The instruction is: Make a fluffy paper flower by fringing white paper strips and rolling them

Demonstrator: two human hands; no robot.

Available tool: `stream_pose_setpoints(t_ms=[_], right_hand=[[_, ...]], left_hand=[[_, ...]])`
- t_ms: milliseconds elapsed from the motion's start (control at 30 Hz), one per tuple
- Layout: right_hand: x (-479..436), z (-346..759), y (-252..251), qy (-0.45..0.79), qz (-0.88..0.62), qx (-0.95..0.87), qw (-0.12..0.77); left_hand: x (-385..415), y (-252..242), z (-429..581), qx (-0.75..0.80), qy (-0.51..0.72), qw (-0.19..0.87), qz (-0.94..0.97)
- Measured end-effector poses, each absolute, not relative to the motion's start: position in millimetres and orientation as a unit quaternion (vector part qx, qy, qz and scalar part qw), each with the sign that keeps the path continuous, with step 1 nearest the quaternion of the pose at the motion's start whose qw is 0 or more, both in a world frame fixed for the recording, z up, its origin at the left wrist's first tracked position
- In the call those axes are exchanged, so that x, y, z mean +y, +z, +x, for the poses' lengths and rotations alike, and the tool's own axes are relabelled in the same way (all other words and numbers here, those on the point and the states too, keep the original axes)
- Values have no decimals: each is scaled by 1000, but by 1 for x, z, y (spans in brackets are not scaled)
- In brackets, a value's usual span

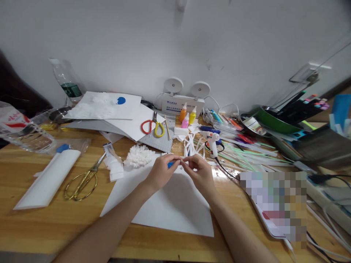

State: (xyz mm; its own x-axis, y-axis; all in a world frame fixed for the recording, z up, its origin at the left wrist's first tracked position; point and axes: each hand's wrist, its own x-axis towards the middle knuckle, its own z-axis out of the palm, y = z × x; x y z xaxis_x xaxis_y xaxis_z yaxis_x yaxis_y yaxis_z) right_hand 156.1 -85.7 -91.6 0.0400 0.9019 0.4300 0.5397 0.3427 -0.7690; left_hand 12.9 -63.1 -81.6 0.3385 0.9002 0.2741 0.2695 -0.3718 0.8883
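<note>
My left hand (162, 168) and my right hand (199, 168) meet above the far edge of a white paper sheet (170, 206) on the wooden table. Both pinch a small white piece (182, 161) between their fingertips. A bit of blue (170, 164) shows under my left fingers; I cannot tell what it is. A white fluffy paper ball (139, 156) lies just left of my left hand. Loose white paper strips (193, 144) lie just beyond my fingers.
Gold scissors (83, 180) and a white folded sheet (49, 178) lie at left. Red-and-yellow scissors (152, 127), small paint bottles (188, 117), a white glue gun (213, 143), coloured straws (246, 151) and a green bowl (271, 122) crowd the back. A tablet (274, 208) and cables lie at right.
</note>
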Motion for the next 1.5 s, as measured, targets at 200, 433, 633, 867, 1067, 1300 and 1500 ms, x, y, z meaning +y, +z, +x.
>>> stream_pose_setpoints(t_ms=[200, 433, 633, 867, 1067, 1300, 1500], right_hand=[[-86, 154, -93, 151, -532, -671, 494], [-90, 149, -92, 94, -521, -679, 508], [-89, 151, -89, 126, -532, -675, 495], [-88, 154, -90, 182, -531, -666, 491], [-88, 154, -91, 203, -535, -662, 484], [-87, 154, -93, 207, -524, -676, 475], [-88, 154, -92, 206, -522, -680, 472]], left_hand=[[-63, -82, 13, 406, 412, 385, 719], [-62, -85, 13, 414, 397, 403, 714], [-62, -82, 13, 419, 405, 410, 701], [-61, -82, 12, 441, 411, 376, 704], [-61, -84, 12, 443, 413, 357, 711], [-61, -84, 12, 434, 416, 360, 714], [-62, -83, 13, 422, 419, 366, 716]])
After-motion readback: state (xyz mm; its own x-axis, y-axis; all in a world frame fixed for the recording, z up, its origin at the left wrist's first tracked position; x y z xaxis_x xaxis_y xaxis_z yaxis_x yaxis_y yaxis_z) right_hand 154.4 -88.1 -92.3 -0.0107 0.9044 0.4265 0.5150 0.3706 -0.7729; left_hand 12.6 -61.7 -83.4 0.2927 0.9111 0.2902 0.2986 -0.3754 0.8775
